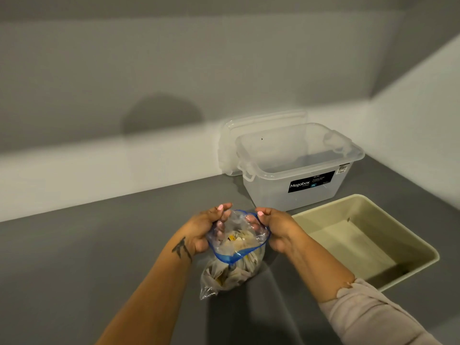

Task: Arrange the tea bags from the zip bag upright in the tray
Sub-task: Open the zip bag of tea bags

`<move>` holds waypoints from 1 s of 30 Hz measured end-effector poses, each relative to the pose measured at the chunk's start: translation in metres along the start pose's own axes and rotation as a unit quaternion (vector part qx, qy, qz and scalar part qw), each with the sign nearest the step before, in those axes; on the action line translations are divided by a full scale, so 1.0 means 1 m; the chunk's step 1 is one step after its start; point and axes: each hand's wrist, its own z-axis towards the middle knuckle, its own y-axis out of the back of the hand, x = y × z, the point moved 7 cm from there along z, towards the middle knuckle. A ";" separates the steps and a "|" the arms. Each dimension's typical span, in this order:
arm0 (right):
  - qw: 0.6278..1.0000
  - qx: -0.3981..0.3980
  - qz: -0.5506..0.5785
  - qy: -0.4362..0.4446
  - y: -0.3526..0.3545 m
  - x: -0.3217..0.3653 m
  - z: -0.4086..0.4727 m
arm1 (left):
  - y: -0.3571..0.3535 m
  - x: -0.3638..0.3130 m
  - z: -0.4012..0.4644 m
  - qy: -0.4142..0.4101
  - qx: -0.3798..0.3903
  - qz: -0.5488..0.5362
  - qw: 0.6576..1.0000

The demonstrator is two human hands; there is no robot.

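Observation:
A clear zip bag (232,265) with a blue zip rim stands on the grey counter, its mouth pulled open. Inside lie several pale tea bags (236,271), some with yellow tags. My left hand (206,229) grips the left side of the rim, fingers curled into the opening. My right hand (272,229) grips the right side of the rim the same way. A beige rectangular tray (423,260) sits to the right of the bag with nothing visible in it.
A clear plastic storage box (263,195) with a black label stands behind the bag and tray, its lid (229,135) leaning against the white wall behind it. Grey counter (87,257) stretches to the left. Walls meet at the right corner.

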 end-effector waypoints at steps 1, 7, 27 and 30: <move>0.998 0.021 0.055 -0.025 -0.004 -0.003 -0.002 | 0.003 0.003 0.001 0.004 -0.001 -0.023 1.000; 0.983 0.117 0.126 -0.060 -0.014 -0.011 -0.012 | 0.015 0.006 0.002 -0.002 0.001 0.021 1.000; 0.993 0.055 0.027 -0.097 -0.016 -0.018 -0.021 | 0.023 -0.016 -0.010 -0.126 -0.135 0.402 0.897; 0.988 0.070 0.091 -0.105 -0.020 -0.020 -0.020 | 0.025 -0.018 -0.010 -0.137 -0.168 0.463 0.860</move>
